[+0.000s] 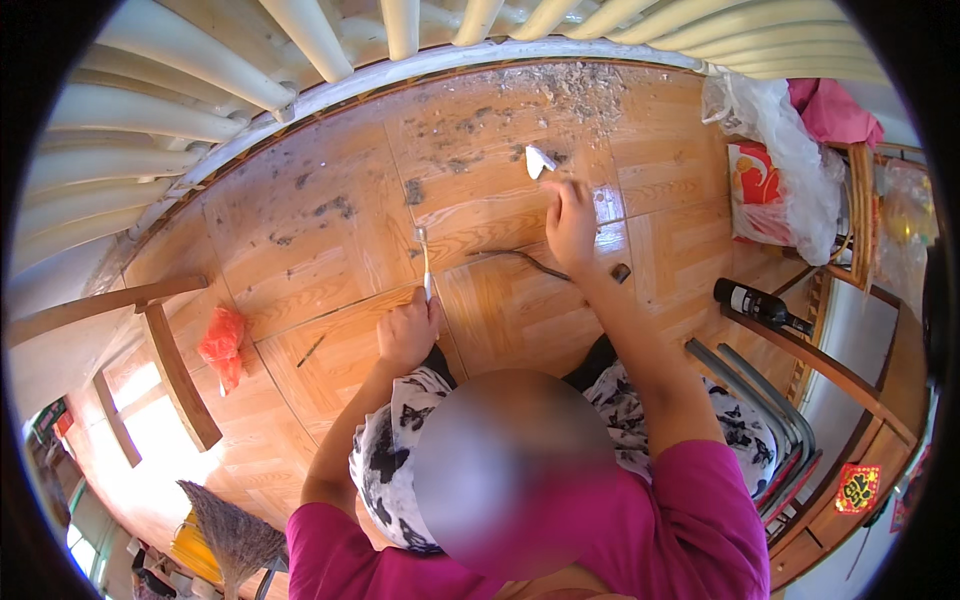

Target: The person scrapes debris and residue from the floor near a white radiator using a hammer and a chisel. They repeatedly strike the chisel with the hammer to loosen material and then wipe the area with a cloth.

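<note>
Head view, left grip [408, 328] closed round tool [428, 265], right grip [572, 225] pinching scrap [538, 161], dark strip [537, 264] between, debris [580, 92], bottle [757, 303]

Slim white-handled tool [427, 264], white scrap [538, 160]

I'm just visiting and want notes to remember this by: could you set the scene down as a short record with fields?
Left hand: the left hand grips a slim white-handled tool with its metal end pointing away
Right hand: the right hand reaches forward, a white scrap at its fingertips; whether it is gripped is unclear
Floor: wood-patterned tiles, with pale crumbs and grey smudges
Far edge: cream tubes, apparently a radiator
Left side: red plastic bag, broom
Right side: dark wine bottle
</note>
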The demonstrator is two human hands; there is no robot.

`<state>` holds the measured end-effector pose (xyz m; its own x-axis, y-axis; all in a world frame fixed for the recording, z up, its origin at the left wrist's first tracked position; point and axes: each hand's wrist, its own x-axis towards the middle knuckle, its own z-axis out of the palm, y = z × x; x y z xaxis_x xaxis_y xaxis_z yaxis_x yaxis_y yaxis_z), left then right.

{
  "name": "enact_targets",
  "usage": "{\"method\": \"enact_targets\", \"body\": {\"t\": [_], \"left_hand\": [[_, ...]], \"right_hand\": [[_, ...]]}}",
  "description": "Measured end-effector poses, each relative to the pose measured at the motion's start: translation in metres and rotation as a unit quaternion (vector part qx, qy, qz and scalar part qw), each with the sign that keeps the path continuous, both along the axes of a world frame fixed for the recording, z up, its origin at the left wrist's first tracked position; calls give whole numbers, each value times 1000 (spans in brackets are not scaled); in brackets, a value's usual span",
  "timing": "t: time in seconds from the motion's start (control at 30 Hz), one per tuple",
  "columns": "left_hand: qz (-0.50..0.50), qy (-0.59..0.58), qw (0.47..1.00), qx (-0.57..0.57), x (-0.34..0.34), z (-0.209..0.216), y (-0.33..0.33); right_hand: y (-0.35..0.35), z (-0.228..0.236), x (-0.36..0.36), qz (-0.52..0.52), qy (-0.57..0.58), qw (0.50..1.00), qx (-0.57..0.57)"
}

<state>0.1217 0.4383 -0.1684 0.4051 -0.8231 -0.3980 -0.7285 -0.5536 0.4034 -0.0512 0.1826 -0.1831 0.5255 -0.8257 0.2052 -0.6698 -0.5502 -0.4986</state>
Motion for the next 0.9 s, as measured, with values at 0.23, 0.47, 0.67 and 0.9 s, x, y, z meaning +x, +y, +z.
{"method": "enact_targets", "body": {"t": [0.23,0.47,0.67,0.9], "left_hand": [[-37,-53,998,-22,-13,-2,-17],[-63,-236,969,47,35,-16,-13],[-74,-162,979,99,46,-51,-2],[-93,-178,970,136,44,-43,-6]], "right_hand": [[-73,5,18,134,67,988,-36],[-218,41,-23,-117,-226,964,-77],[-346,71,-58,-260,39,942,-208],[-322,20,-12,-226,181,945,-153]]}}
